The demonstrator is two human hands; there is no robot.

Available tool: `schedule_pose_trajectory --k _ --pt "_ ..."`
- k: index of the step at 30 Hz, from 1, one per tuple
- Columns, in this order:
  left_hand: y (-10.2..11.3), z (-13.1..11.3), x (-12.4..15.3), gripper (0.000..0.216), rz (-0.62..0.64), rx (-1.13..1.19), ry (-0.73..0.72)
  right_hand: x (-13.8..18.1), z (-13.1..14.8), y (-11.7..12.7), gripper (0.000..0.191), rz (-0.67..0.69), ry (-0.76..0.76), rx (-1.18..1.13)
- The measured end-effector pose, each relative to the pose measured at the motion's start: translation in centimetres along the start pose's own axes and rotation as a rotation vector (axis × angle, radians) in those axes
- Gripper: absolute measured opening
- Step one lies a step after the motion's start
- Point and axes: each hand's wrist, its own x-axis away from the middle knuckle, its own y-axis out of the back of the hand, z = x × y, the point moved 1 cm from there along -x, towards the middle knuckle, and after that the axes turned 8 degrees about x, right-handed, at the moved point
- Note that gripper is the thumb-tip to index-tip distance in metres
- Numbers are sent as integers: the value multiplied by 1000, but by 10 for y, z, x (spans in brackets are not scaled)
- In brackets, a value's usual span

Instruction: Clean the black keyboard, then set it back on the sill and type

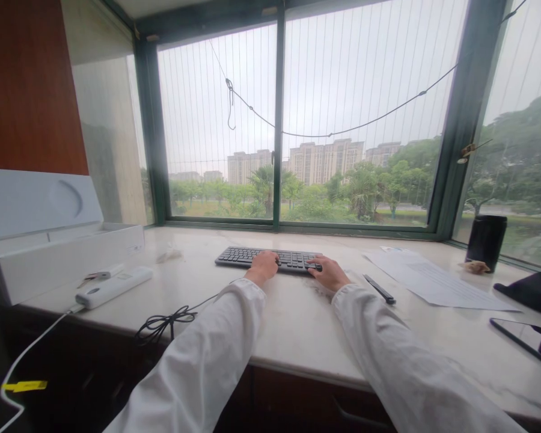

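Note:
A black keyboard point(247, 257) lies flat on the pale stone counter point(297, 319) below the window. My left hand point(263, 266) rests on the keyboard's middle with its fingers curled under. My right hand point(328, 272) sits on the keyboard's right end, fingers bent down onto the keys. Both arms wear white sleeves. The keyboard's black cable point(165, 322) runs left in a loose tangle near the counter's front edge.
A black pen point(379, 288) and white papers point(433, 279) lie to the right, with a black cup point(485, 240) behind. A phone point(523, 340) lies at the right edge. An open white box point(63, 252) and a white power strip point(112, 287) are on the left.

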Motion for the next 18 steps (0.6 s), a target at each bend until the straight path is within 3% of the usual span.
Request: schedule_pose_trajectory --k 12,18 --pt "-5 -1 0 42 45 7 -90 6 17 -4 47 189 193 35" --pt "-9 -3 0 40 60 -12 -89 8 23 -2 49 174 236 55"
